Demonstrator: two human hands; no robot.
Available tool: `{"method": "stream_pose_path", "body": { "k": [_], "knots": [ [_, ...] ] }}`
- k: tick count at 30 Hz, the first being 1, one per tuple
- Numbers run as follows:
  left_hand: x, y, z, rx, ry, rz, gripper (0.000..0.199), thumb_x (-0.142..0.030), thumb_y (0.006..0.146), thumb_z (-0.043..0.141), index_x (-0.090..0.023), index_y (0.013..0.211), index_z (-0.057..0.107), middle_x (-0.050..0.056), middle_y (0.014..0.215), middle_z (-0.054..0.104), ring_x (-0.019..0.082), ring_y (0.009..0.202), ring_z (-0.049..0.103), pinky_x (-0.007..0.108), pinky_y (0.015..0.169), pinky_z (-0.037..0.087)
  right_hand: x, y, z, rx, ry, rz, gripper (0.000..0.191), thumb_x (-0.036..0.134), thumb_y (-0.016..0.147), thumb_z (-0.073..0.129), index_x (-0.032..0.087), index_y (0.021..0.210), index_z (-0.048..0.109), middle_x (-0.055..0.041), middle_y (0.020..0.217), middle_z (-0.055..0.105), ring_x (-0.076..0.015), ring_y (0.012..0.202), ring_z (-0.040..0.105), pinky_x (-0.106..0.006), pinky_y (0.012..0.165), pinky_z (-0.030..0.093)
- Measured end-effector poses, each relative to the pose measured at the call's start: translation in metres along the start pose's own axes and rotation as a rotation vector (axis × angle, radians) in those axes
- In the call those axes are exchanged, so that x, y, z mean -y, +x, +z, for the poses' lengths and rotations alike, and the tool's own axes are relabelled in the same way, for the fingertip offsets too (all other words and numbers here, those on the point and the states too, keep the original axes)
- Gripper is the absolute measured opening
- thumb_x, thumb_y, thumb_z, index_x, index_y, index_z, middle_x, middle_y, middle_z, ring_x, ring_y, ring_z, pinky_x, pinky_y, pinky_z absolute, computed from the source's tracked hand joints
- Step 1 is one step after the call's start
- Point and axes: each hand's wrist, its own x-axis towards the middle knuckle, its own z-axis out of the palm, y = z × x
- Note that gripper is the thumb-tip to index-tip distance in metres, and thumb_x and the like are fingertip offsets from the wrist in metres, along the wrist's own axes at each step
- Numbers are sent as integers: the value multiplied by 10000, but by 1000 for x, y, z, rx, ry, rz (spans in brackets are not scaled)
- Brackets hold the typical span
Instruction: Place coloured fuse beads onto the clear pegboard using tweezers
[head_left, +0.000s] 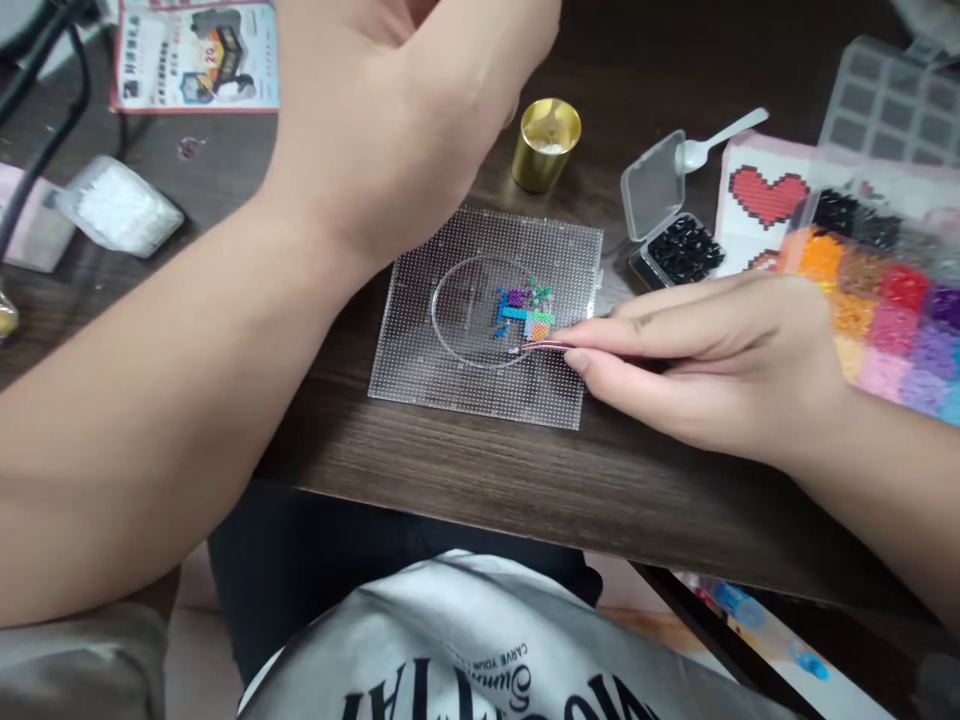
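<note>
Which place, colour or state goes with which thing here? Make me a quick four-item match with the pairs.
1. Cup
2. Spoon
3. Black beads
4. Right hand

A. In a small box with its lid open
B. White
C. Pinching a thin tool over the board
D. Gold

Pairs: 1-D, 2-B, 3-A, 4-C
</note>
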Motion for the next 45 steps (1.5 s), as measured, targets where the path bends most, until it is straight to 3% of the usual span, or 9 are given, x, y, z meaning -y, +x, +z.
{"method": "stream_pose_path", "body": {
  "k": [6, 11, 15, 18, 21, 25, 30, 37, 45],
  "knots": [
    [-22, -3, -1, -19, -116, -54, 467, 38, 967, 437, -79, 527, 540, -81, 542, 338, 225, 1041, 884, 28, 575, 307, -11, 2, 0, 58, 54, -25, 191, 191, 1033, 811, 287, 1080, 970, 4, 817, 856, -160, 722, 835, -229, 631, 688],
    [-20, 0, -5, -32, -103, -5, 507, 93, 937, 476, -68, 459, 529, -89, 491, 290, 97, 824, 866, 76, 569, 254, -10, 2, 0, 53, 37, -54, 245, 135, 1010, 801, 272, 1127, 967, -6, 839, 873, -165, 705, 840, -225, 589, 667],
    [-18, 0, -5, -29, -44, 86, 558, 27, 958, 654, -86, 428, 523, -96, 459, 313, 50, 773, 834, 132, 566, 253, -10, 3, 1, 60, 13, -65, 273, 123, 1010, 794, 281, 1153, 964, -3, 846, 877, -176, 717, 847, -240, 584, 668],
    [-22, -2, -4, 16, -30, 113, 576, 36, 958, 657, -89, 414, 514, -95, 450, 295, 23, 742, 813, 135, 572, 237, -9, 3, 1, 58, 1, -65, 275, 118, 1011, 791, 274, 1159, 963, -2, 838, 875, -173, 713, 846, -238, 581, 664],
    [-24, -4, -4, 43, -51, 46, 553, 6, 979, 634, -91, 442, 546, -86, 475, 328, 66, 867, 858, 109, 582, 241, -8, 3, 0, 63, 4, -61, 280, 125, 1011, 794, 290, 1160, 963, 4, 856, 880, -170, 732, 851, -236, 602, 676],
    [-24, -7, -6, 36, 24, -33, 442, -79, 1016, 623, -88, 576, 656, -58, 599, 396, 256, 1164, 879, 36, 607, 280, -6, 4, 1, 60, 16, -93, 268, 106, 1015, 789, 276, 1128, 962, 1, 831, 874, -161, 719, 847, -218, 606, 670],
    [-27, -8, -7, 25, 157, -74, 397, -104, 1022, 557, -67, 648, 684, -34, 686, 408, 393, 1281, 833, -3, 619, 295, -6, 4, 2, 67, 5, -143, 245, 98, 1021, 777, 259, 1084, 950, 3, 792, 861, -157, 674, 834, -214, 589, 656],
    [-31, -8, -7, 82, 271, -64, 536, -156, 791, 150, -59, 694, 668, -72, 724, 485, 334, 1324, 779, 33, 643, 258, -6, 4, 3, 47, -18, -162, 226, 94, 1030, 771, 233, 1068, 945, -2, 770, 850, -149, 654, 820, -208, 558, 624],
    [-29, -6, -7, 109, 243, -36, 546, -186, 709, 91, -32, 637, 611, -113, 612, 469, 253, 1226, 769, 74, 656, 273, -4, 4, 5, -2, -41, -168, 282, 71, 1022, 783, 291, 1068, 953, 10, 760, 843, -144, 644, 802, -218, 553, 613]
  ]
}}
